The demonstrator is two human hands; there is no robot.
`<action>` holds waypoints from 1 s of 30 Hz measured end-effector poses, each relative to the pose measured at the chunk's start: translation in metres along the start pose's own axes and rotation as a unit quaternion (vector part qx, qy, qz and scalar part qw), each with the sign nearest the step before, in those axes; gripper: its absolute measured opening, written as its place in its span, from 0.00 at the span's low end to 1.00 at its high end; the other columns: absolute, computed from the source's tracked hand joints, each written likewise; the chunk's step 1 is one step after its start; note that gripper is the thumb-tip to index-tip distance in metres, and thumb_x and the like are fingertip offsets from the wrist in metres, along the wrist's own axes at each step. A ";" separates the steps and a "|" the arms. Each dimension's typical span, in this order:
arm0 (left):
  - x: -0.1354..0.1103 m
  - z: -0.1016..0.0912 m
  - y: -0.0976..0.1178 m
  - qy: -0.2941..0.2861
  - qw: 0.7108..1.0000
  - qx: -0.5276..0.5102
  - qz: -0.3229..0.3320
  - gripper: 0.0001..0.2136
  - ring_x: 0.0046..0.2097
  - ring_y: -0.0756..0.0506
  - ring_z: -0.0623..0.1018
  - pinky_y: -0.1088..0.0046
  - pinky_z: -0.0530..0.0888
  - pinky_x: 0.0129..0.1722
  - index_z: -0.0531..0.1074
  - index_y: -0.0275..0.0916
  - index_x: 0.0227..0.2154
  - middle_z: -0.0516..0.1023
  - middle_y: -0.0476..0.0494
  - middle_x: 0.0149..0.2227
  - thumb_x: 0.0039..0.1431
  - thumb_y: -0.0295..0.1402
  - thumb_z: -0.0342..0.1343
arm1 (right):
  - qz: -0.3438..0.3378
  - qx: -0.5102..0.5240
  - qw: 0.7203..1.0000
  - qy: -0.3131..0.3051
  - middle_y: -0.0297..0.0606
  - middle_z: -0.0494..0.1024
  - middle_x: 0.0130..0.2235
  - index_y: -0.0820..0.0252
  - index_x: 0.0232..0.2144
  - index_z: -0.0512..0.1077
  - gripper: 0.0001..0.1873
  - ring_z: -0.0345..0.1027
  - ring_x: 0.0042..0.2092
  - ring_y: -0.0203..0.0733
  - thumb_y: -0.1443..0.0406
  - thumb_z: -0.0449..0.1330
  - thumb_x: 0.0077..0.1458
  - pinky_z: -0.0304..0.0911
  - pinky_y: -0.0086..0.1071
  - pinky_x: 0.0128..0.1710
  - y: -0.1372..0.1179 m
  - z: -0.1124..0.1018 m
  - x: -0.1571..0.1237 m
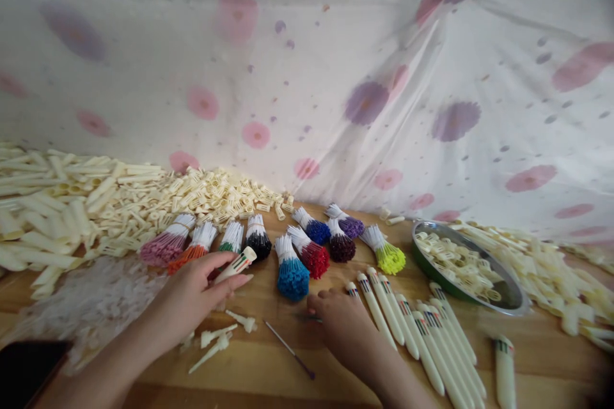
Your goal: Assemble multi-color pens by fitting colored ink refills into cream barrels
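My left hand (211, 284) is closed around the upper part of a cream multicolour pen (238, 262), its slotted end pointing up and right. Low over the wood, my right hand (336, 316) has its fingers curled together beside the blue-tipped refill bundle (292, 271). A thin dark sliver shows at those fingertips, too blurred to name. Between the hands lies a single thin refill (290, 348) with a dark purple tip. Several pale plastic pieces (215, 339) are scattered below my left hand. Refill bundles in other colours, such as red (314, 259) and black (259, 243), stand behind.
Several multicolour pens (432, 345) lie in a row at right, with another pen (505, 370) apart. A metal bowl (515, 300) holds small cream parts. Heaps of cream parts (206, 195) and clear plastic pieces (105, 300) cover the left. A flowered sheet (297, 77) hangs behind.
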State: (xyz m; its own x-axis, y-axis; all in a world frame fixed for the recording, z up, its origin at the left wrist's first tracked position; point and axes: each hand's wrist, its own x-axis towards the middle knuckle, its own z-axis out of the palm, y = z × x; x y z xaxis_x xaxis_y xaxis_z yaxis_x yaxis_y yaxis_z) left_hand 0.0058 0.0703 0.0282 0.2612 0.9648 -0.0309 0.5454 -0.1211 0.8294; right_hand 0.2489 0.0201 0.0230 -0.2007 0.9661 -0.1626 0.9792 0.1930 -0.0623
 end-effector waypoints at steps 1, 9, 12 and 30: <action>-0.001 0.003 0.001 -0.010 1.000 -0.012 0.000 0.15 0.24 0.47 0.75 0.74 0.69 0.25 0.70 0.41 0.38 0.73 0.55 0.20 0.53 0.45 0.56 | 0.017 0.007 1.000 0.016 0.44 0.79 0.32 0.61 0.28 0.72 0.01 0.74 0.36 0.51 0.69 0.60 0.51 0.54 0.30 0.26 0.002 -0.003 0.000; -0.007 0.045 0.004 -0.111 0.981 -0.161 -0.006 0.18 0.25 0.49 0.74 0.74 0.72 0.27 0.63 0.41 0.28 0.72 0.52 0.26 0.61 0.50 0.42 | 0.110 0.087 0.984 0.107 0.36 0.78 0.29 0.59 0.35 0.64 0.10 0.73 0.30 0.39 0.64 0.45 0.64 0.49 0.26 0.24 0.006 0.006 0.022; -0.009 0.054 0.007 -0.119 0.978 -0.174 -0.007 0.19 0.24 0.49 0.73 0.74 0.72 0.26 0.63 0.40 0.27 0.72 0.51 0.26 0.59 0.52 0.42 | 0.112 0.108 0.983 0.095 0.37 0.77 0.27 0.60 0.36 0.63 0.08 0.72 0.27 0.41 0.64 0.47 0.63 0.45 0.27 0.22 0.002 0.019 0.031; -0.004 0.073 0.018 -0.104 0.958 -0.266 -0.028 0.20 0.30 0.47 0.75 0.73 0.73 0.26 0.66 0.39 0.29 0.72 0.52 0.25 0.54 0.53 0.50 | 0.097 0.070 0.985 0.124 0.36 0.78 0.31 0.59 0.38 0.64 0.15 0.74 0.33 0.44 0.54 0.46 0.62 0.54 0.29 0.25 -0.017 0.014 0.045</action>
State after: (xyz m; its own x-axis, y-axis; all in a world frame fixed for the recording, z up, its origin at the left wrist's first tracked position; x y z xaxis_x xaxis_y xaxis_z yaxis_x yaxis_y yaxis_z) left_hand 0.0727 0.0471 0.0028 0.4270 0.8919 -0.1491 0.0949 0.1198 0.9883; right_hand 0.2231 0.0583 0.0033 0.0193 0.9980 0.0597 0.9812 -0.0075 -0.1927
